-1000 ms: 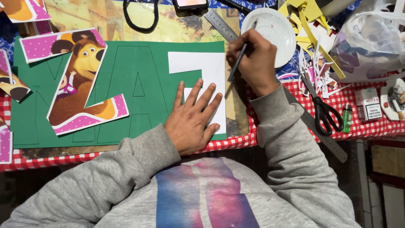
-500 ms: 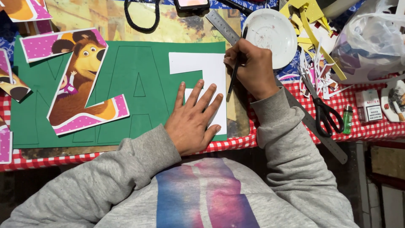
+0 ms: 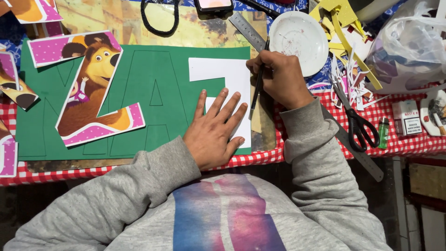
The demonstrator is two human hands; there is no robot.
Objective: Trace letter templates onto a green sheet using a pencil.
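Left hand (image 3: 214, 130) flat on white template (image 3: 226, 88); right hand (image 3: 281, 79) grips pencil (image 3: 258, 86) over green sheet (image 3: 153, 93), checkered tablecloth (image 3: 409, 139)

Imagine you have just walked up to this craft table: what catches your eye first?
The bright cartoon-bear cutout letter lies on the left of the green card sheet. At its right end, the left hand presses flat on a white paper shape while the right hand runs a dark pencil along it.

phone (image 3: 213, 5) cut off — bag (image 3: 409, 46) too
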